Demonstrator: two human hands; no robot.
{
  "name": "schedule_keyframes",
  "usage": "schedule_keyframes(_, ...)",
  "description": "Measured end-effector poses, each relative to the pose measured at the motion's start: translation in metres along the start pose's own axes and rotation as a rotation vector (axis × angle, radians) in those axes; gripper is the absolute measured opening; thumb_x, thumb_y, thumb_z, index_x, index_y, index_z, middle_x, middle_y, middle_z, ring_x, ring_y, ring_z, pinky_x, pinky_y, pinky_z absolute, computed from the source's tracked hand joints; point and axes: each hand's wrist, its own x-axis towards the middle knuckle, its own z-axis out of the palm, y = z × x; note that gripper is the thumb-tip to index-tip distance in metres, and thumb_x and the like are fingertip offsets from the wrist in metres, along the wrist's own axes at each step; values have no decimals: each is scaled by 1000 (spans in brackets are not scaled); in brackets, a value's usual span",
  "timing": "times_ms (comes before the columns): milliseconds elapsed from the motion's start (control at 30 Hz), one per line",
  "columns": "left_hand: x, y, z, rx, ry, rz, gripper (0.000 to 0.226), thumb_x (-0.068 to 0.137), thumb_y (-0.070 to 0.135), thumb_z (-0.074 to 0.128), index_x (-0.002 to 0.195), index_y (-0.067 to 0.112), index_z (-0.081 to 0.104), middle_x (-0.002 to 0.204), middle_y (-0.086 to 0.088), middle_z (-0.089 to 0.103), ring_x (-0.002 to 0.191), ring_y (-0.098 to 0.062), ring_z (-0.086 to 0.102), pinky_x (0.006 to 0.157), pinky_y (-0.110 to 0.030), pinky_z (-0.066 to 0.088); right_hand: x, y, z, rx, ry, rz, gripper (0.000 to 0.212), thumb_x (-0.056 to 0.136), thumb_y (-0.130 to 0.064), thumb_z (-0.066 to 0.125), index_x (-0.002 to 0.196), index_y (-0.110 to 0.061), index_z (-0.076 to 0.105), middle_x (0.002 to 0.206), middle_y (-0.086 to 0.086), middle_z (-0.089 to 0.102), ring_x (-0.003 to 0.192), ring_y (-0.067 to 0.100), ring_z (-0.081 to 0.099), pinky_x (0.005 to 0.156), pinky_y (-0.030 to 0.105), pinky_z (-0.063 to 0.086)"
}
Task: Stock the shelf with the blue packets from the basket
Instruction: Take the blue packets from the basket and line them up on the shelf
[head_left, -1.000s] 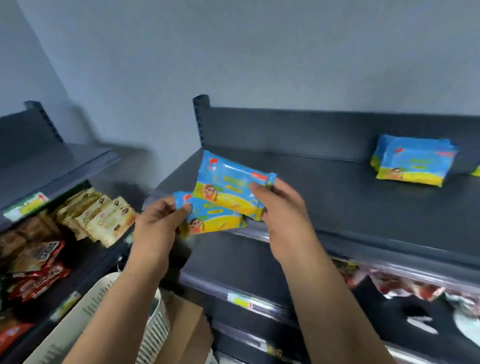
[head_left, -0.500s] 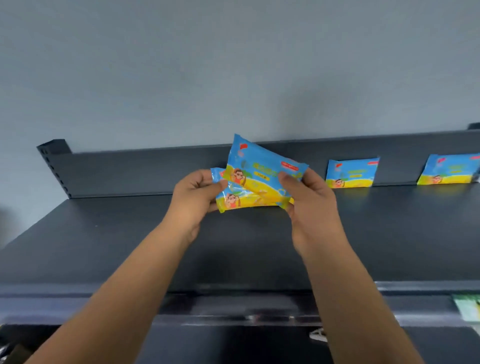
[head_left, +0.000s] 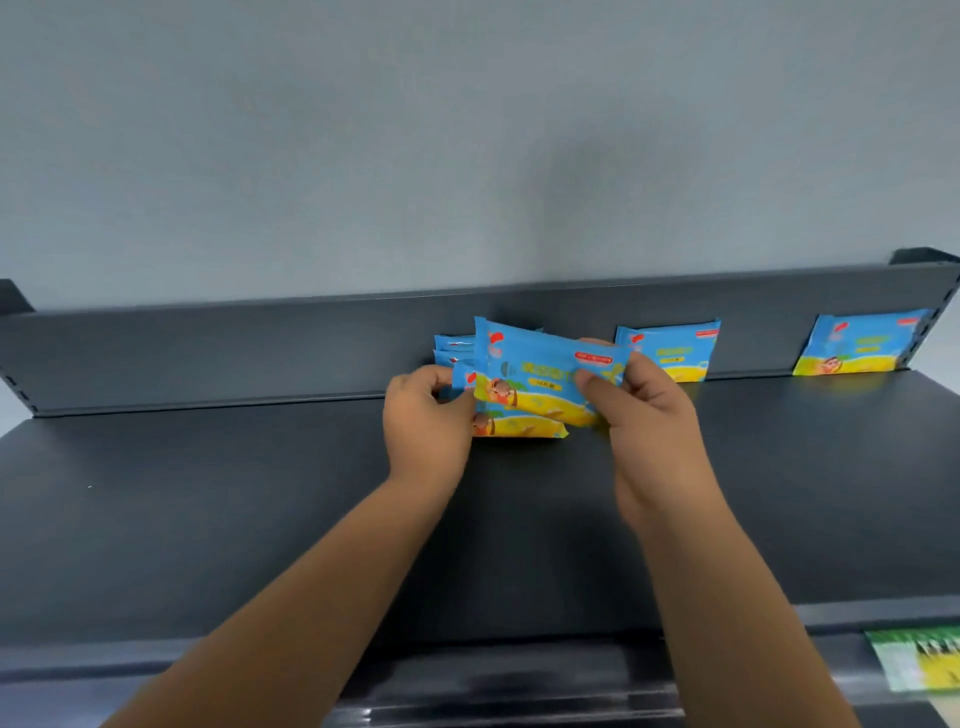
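My right hand (head_left: 647, 415) pinches a blue and yellow packet (head_left: 540, 376) by its right end, holding it tilted in front of the others. My left hand (head_left: 426, 421) grips a small stack of blue packets (head_left: 511, 427) whose lower edge touches the dark shelf (head_left: 260, 493), near the shelf's back wall. More blue edges of that stack (head_left: 453, 347) show behind my left fingers. Two other blue packets lean upright against the back wall: one (head_left: 670, 353) just right of my right hand, one (head_left: 862, 345) at the far right. The basket is out of view.
The shelf's back wall (head_left: 208, 353) runs the full width, with upright posts at both ends. A green and yellow price label (head_left: 919, 665) sits on the shelf's front rail at the lower right. A grey wall rises behind.
Both hands have moved forward and down toward the back wall with the packets. The stack in my left hand now touches the shelf surface. The view has shifted right.
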Motion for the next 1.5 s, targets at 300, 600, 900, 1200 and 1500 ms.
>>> schedule_keyframes(300, 5, -15, -14, 122, 27, -34, 8, 94, 22, 73, 93, 25, 66, 108, 5, 69, 97, -10, 69, 74, -27, 59, 19, 4, 4, -112, -25, 29, 14, 96, 0, 66, 96, -13, 71, 90, -7, 79, 88, 8, 76, 70, 15, 56)
schedule_keyframes(600, 2, -9, -22, 177, -59, -47, 31, 86, 1, 64, 91, 31, 60, 96, 12, 68, 90, -8, 66, 76, -35, 59, 21, 28, 9, -526, -34, 43, 16, 98, -16, 68, 109, -29, 68, 107, -13, 74, 95, 3, 72, 82, 28, 61)
schedule_keyframes(900, -7, -5, -17, -63, -15, -83, 13, 102, 25, 58, 98, 16, 66, 91, 4, 71, 85, -5, 71, 71, -28, 60, 19, 35, 16, -900, 95, -54, 32, 97, -31, 68, 127, -24, 61, 112, -6, 66, 101, 14, 64, 82, 34, 56)
schedule_keyframes(1200, -5, -7, -28, 65, -180, -48, 18, 94, 11, 65, 109, 20, 61, 103, 13, 67, 85, 14, 61, 60, -1, 45, 24, 34, 24, -968, 92, 38, 23, 101, -31, 64, 118, -19, 56, 102, -8, 60, 77, 3, 55, 58, 19, 43)
schedule_keyframes(1500, 0, -2, -38, 144, -258, -113, 23, 97, 18, 62, 120, 25, 61, 119, 9, 68, 96, 4, 64, 64, -6, 48, 21, 35, 42, -1049, 128, 85, 42, 98, -32, 62, 135, -14, 53, 127, 7, 58, 101, 20, 56, 83, 37, 51)
